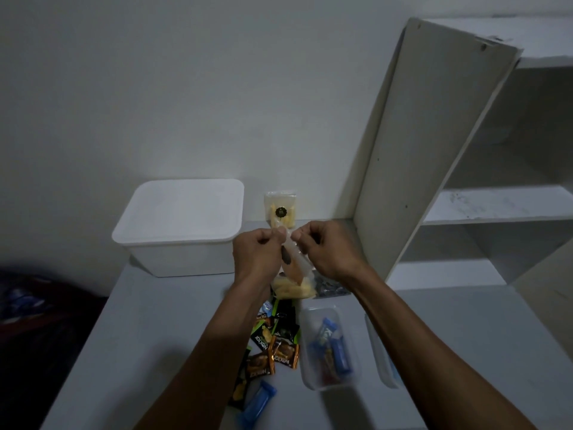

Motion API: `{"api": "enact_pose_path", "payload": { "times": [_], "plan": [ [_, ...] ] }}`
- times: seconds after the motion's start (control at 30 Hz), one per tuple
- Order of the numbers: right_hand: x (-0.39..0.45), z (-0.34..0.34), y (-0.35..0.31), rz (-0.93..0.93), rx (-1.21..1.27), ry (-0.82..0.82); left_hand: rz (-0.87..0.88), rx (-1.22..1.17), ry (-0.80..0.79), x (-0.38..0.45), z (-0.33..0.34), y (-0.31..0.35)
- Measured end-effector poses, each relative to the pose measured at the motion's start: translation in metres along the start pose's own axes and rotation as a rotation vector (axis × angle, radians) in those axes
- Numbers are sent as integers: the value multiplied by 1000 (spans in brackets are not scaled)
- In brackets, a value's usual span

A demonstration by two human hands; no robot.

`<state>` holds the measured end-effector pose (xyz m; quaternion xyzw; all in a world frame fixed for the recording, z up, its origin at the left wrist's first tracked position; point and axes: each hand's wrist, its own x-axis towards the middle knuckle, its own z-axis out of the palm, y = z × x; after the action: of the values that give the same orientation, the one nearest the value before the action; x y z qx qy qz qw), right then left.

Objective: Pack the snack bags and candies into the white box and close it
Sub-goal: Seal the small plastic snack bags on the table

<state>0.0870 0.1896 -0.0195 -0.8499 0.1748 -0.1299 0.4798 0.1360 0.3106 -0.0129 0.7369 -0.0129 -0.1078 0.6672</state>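
Note:
A white box [173, 252] with its lid on stands at the back left of the table. My left hand [257, 256] and my right hand [328, 252] pinch the top of a clear snack bag [293, 282] of yellow chips, which hangs between them above the table. A second clear snack bag [280, 209] with a dark round sticker leans against the wall behind my hands. Several small dark and orange snack packets [276, 339] lie on the table below my arms. A blue candy wrapper [259, 401] lies near the front edge.
A small clear tub [311, 318] holding blue wrapped candies sits right of the packets, its clear lid [381, 358] beside it. A white shelf unit [434, 144] rises at the right. A dark bundle [37, 308] lies left of the table.

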Motion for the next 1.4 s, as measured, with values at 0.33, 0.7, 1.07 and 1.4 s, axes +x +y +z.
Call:
{"api": "enact_pose_path", "payload": {
  "times": [0.33,0.7,1.07,1.4],
  "plan": [
    [-11,24,-1,19,60,70,-56,29,-5,5,-17,-4],
    [-28,48,-6,109,61,73,-113,57,-18,7,-41,-11],
    [-36,22,-32,12,-145,-132,128,151,-169,27,-86,-29],
    [-46,2,-11,88,111,18,90,-47,-290,31,-77,-33]
  ]
}}
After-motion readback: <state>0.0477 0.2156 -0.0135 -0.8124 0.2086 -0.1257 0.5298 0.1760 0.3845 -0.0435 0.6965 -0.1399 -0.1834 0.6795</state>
